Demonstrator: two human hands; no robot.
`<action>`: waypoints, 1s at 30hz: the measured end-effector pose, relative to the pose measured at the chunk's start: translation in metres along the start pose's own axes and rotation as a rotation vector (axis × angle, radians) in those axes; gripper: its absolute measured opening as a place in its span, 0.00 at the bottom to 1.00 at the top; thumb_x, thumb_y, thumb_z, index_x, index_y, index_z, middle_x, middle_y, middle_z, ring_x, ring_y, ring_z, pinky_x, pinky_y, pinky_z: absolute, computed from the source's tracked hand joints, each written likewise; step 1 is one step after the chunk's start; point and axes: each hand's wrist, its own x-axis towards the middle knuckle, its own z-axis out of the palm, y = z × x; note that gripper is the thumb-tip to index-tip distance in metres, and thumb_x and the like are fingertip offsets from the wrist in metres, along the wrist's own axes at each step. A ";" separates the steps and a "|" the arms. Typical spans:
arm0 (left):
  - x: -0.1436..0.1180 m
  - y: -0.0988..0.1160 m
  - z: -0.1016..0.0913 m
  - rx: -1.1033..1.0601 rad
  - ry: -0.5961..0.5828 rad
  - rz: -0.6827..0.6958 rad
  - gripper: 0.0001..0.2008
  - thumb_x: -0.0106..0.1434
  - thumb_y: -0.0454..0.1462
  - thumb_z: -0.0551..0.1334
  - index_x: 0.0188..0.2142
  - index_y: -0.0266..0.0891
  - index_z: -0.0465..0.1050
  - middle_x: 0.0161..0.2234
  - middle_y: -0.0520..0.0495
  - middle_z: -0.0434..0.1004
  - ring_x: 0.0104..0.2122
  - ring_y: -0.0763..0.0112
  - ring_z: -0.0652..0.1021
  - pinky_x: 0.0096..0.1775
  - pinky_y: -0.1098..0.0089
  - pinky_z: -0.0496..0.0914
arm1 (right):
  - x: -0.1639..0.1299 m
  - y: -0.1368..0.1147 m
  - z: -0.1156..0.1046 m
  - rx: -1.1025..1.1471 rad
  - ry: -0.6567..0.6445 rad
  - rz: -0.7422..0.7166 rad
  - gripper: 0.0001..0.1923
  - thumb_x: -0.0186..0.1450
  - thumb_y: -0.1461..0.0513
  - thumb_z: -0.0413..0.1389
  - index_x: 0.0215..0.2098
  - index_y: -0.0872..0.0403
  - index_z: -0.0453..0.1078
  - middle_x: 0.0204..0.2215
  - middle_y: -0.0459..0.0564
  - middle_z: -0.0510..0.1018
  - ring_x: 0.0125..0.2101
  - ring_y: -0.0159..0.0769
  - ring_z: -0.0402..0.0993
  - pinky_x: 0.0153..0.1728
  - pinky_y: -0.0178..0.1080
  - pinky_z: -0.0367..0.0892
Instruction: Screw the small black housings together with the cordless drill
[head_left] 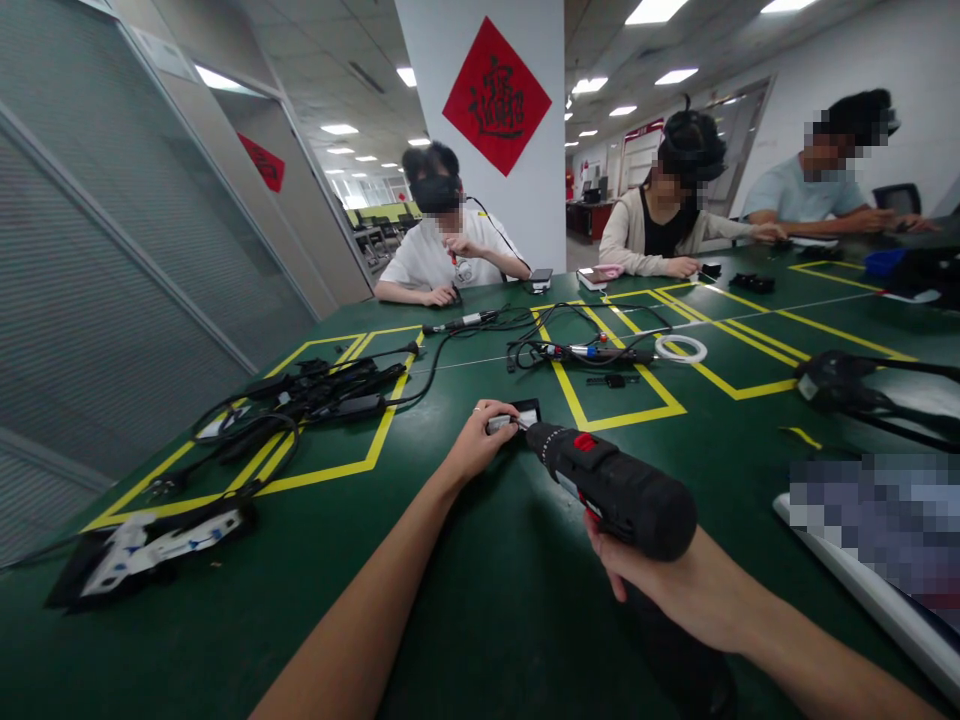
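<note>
My right hand (645,565) is wrapped around the handle of a black cordless drill (611,485) with a red switch on top. The drill lies level and points away to the left; its tip meets a small black-and-silver part (530,414) on the green table. With closed fingers, my left hand (474,446) grips that part from its left side. The part's exact kind does not show, and the drill's chuck covers some of it.
Tangled black cables with adapters (352,405) lie left on the green table (420,620), near a black-and-white strap (161,550). Ahead are more cables, a pen-like electric screwdriver (592,353) and a white ring (680,348). Three people in headsets sit across the table.
</note>
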 end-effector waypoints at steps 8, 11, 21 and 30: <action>0.000 0.001 -0.001 0.006 -0.005 -0.005 0.12 0.60 0.40 0.58 0.42 0.41 0.73 0.44 0.45 0.67 0.46 0.64 0.70 0.49 0.63 0.65 | 0.001 -0.003 0.000 -0.023 0.005 -0.004 0.04 0.61 0.61 0.54 0.34 0.54 0.68 0.22 0.42 0.68 0.23 0.31 0.67 0.26 0.35 0.64; 0.000 0.002 -0.001 0.011 -0.002 -0.004 0.11 0.60 0.40 0.58 0.41 0.41 0.73 0.44 0.45 0.67 0.46 0.64 0.70 0.48 0.63 0.66 | 0.001 -0.002 0.000 -0.010 0.001 -0.013 0.04 0.61 0.61 0.54 0.34 0.54 0.69 0.21 0.42 0.68 0.23 0.32 0.68 0.27 0.35 0.65; 0.000 0.001 -0.001 0.000 -0.006 0.008 0.12 0.60 0.40 0.59 0.42 0.41 0.73 0.44 0.45 0.67 0.46 0.64 0.70 0.50 0.63 0.65 | 0.001 0.002 -0.001 0.042 -0.008 -0.023 0.06 0.62 0.60 0.55 0.36 0.55 0.68 0.25 0.43 0.69 0.24 0.31 0.69 0.29 0.36 0.66; 0.000 0.004 0.000 0.016 -0.003 0.008 0.11 0.60 0.39 0.58 0.42 0.41 0.73 0.44 0.45 0.68 0.47 0.64 0.70 0.52 0.62 0.64 | 0.002 0.004 -0.001 -0.012 0.015 0.010 0.11 0.61 0.59 0.55 0.40 0.54 0.65 0.22 0.43 0.70 0.24 0.33 0.69 0.29 0.37 0.66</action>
